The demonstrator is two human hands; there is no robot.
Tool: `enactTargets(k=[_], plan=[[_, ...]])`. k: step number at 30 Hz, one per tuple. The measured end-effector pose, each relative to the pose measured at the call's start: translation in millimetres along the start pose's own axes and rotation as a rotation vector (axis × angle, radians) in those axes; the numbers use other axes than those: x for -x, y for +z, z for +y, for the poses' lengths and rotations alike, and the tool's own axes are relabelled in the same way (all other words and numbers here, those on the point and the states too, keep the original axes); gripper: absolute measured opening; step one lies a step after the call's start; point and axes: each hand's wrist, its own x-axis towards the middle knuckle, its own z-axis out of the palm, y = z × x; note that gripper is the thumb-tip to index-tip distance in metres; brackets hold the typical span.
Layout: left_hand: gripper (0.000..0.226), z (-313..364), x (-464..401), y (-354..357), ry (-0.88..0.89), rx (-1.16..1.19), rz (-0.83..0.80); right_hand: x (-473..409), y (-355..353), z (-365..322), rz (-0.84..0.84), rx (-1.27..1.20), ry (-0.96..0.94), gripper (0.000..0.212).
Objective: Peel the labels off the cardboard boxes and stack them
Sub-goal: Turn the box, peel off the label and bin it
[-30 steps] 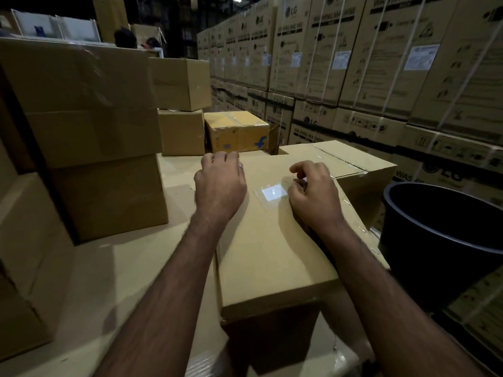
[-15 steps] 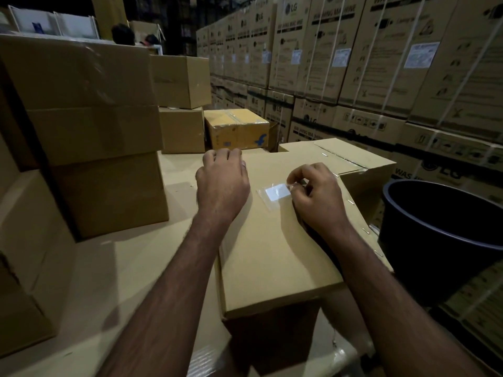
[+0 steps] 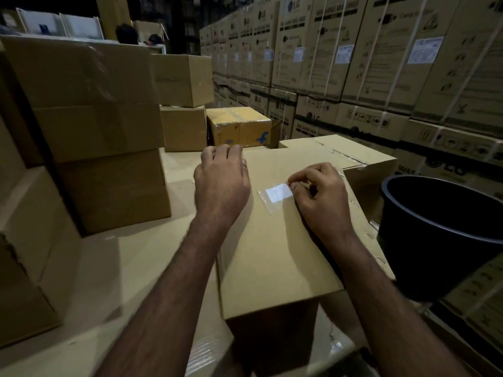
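A plain cardboard box (image 3: 275, 254) lies in front of me, its top face up. A small white label (image 3: 277, 193) under clear tape sits on that top. My right hand (image 3: 319, 198) pinches the label's right edge with thumb and forefinger. My left hand (image 3: 221, 182) grips the box's far left edge, fingers curled over it. A second box (image 3: 362, 156) with a taped seam stands just behind on the right.
A black bin (image 3: 441, 235) stands at the right. Stacked plain boxes (image 3: 95, 126) fill the left, two smaller ones (image 3: 183, 104) and a yellow taped box (image 3: 239, 126) stand behind. A wall of printed appliance cartons (image 3: 381, 55) runs along the right. All rests on flat cardboard (image 3: 114, 281).
My right hand has moved from beside the label onto its right edge and pinches it. My left hand has kept its hold on the box.
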Motion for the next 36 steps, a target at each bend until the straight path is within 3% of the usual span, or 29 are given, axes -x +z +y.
enactTargets(k=[6,10,13,18,36], plan=[[0.042,4.4,5.8,-5.0,0.006,-0.014,0.006,3.6,-7.5,-2.3,-0.011,-0.106,-0.019,0.013],[0.042,5.8,5.5,-4.8,-0.002,-0.029,0.011,5.5,-11.1,-0.7,-0.011,-0.147,-0.007,0.033],[0.042,6.8,5.6,-3.3,-0.008,-0.048,0.014,6.0,-6.9,1.7,0.007,-0.017,-0.029,0.027],[0.042,7.0,6.2,-1.7,-0.006,-0.057,0.025,6.7,-7.1,2.6,-0.009,-0.035,-0.027,0.015],[0.041,5.7,1.2,1.3,-0.037,-0.046,0.018,17.8,-19.4,2.3,-0.189,-0.135,-0.013,0.012]])
